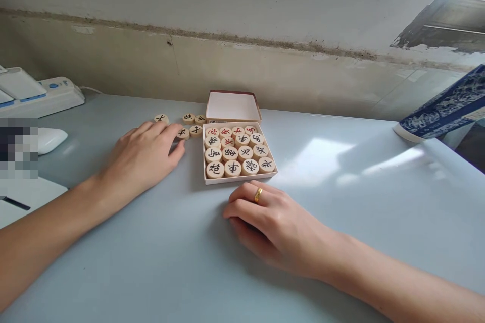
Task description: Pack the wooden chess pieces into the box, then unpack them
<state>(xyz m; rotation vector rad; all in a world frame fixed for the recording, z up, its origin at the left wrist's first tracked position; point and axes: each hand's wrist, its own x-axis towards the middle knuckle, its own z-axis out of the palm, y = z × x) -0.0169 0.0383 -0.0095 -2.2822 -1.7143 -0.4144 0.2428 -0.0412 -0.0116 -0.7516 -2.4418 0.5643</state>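
Note:
A shallow white box (205, 159) holds several round wooden chess pieces (238, 152) marked in black and red. Its lid (232, 106) lies open-side up just behind it. Several loose pieces (192, 124) lie on the table to the box's left. My left hand (143, 158) rests palm down beside them, fingers stretched, fingertips touching one loose piece (183, 133). My right hand (265, 222) lies in front of the box, fingers loosely curled under, a gold ring on one finger, holding nothing visible.
The pale blue-grey table (341, 202) runs to a wall at the back. A white power strip (41, 96) and a white mouse (51, 139) sit at the far left, white paper (26, 197) below them. A blue patterned book (443, 108) leans at the right edge.

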